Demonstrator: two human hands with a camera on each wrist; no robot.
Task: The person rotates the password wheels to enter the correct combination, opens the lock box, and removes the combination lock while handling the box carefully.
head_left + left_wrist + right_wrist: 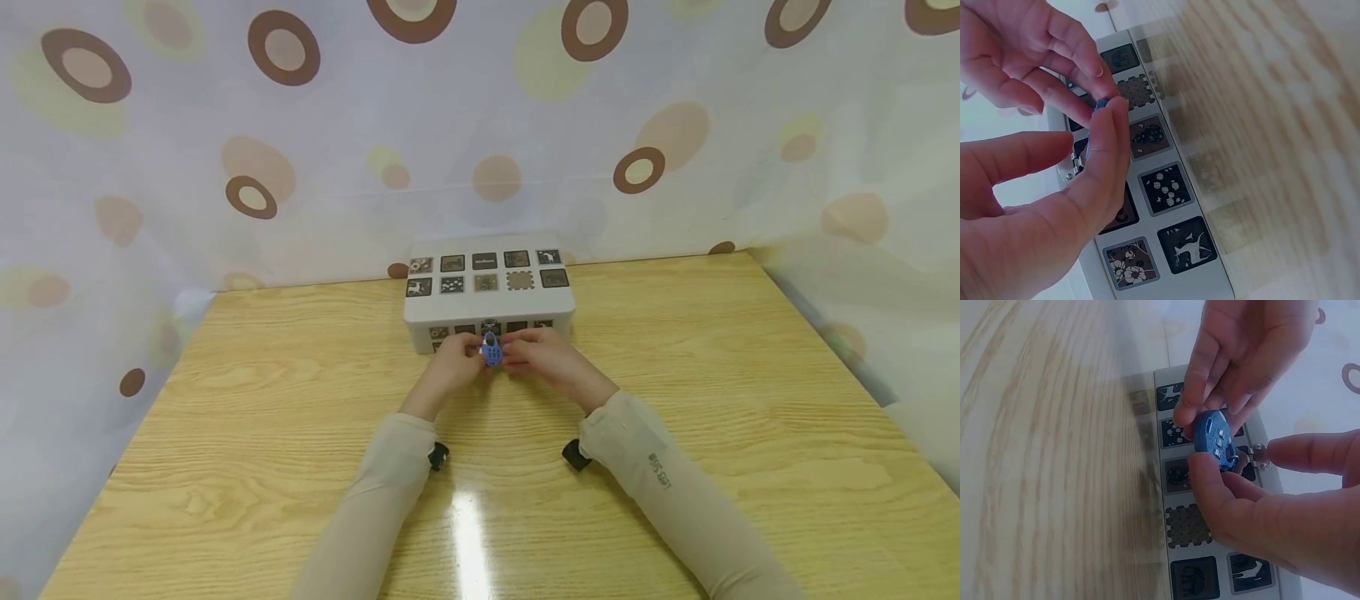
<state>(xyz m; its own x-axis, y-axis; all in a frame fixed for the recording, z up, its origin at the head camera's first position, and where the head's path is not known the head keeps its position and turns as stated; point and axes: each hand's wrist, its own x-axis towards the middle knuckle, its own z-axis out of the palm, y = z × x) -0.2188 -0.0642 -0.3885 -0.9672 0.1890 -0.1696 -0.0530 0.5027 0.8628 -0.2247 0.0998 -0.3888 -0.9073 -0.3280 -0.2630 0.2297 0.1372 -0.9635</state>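
A blue combination padlock (492, 352) with push buttons hangs at the metal latch (1259, 455) on the front of a white tin box (487, 312). My left hand (455, 363) touches one side of the padlock with its fingertips, its thumb apart from it in the left wrist view. From the other side my right hand (551, 360) presses its fingertips against the lock body. The right thumb (1310, 452) points at the latch, apart from the lock. In the left wrist view, fingers hide most of the padlock (1101, 104).
Dark picture squares (485, 283) cover the box's lid and front. It stands at the back of a wood-grain table (285, 433), close to a patterned curtain (450, 108). A black strap (575, 455) shows at the right wrist, another strap (438, 456) at the left.
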